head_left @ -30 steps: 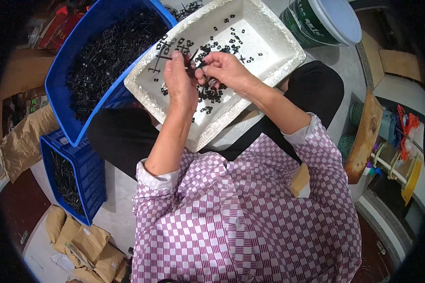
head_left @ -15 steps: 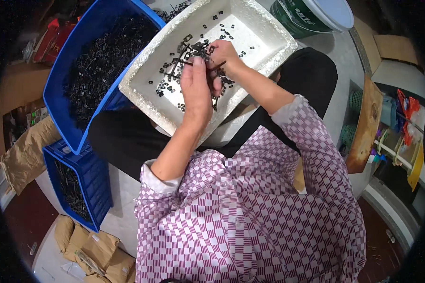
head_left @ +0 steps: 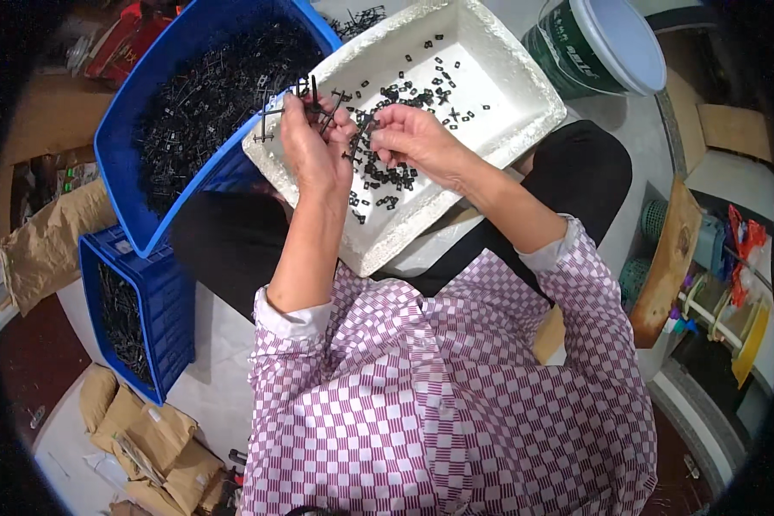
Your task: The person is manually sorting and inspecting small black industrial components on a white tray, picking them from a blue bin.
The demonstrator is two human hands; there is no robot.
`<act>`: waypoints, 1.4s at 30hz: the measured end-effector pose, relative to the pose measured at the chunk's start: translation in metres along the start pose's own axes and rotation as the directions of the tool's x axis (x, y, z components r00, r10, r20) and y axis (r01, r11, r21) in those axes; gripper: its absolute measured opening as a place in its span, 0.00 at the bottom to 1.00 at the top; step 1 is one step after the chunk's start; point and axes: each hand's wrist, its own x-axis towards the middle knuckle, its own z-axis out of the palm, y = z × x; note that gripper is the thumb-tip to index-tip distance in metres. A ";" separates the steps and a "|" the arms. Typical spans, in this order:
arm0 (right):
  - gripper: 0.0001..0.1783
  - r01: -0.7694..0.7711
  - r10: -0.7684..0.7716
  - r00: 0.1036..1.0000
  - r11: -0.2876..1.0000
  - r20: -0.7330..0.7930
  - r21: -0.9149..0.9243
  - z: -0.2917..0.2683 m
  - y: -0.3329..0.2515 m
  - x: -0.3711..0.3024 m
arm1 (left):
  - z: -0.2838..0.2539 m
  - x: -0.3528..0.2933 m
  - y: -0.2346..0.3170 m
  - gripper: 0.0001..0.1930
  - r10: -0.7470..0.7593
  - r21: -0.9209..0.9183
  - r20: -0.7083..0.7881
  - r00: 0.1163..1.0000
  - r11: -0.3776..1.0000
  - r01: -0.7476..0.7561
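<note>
My left hand (head_left: 312, 150) is closed around several thin black plastic sprues (head_left: 325, 112), which stick out past its fingers. It is over the left wall of a white foam box (head_left: 499, 82). My right hand (head_left: 421, 148) is over the middle of the box, its thumb and fingers pinched at a black plastic piece between the two hands. That piece is partly hidden by the fingers. Small black plastic parts (head_left: 391, 176) lie heaped and scattered on the box floor. The box rests across my lap.
A large blue tub (head_left: 116, 146) full of black sprues stands at the left against the box. Below it is a smaller blue crate (head_left: 168, 310) with more black pieces. A green and white bucket (head_left: 568, 52) stands at the far right. Brown paper packages (head_left: 146, 430) lie at the lower left.
My left hand has moved left from over the heap to the box's left wall, carrying sprues. My right hand has dropped slightly and sits apart from it, and the heap shows more fully.
</note>
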 end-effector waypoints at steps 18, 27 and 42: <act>0.06 0.185 -0.535 0.844 0.227 0.036 -0.956 -0.031 0.031 0.013 | 0.008 -0.031 -0.022 0.21 -0.259 0.223 0.198 0.945 0.951 0.213; 0.21 0.097 -0.207 0.975 0.726 -0.081 -0.681 -0.055 0.005 0.016 | -0.001 -0.037 -0.023 0.23 -0.369 0.310 0.229 0.901 0.905 0.291; 0.12 0.273 -0.501 0.862 0.591 -0.081 -0.759 -0.014 -0.023 -0.007 | -0.007 -0.046 -0.047 0.23 -0.445 0.450 0.255 0.858 0.841 0.302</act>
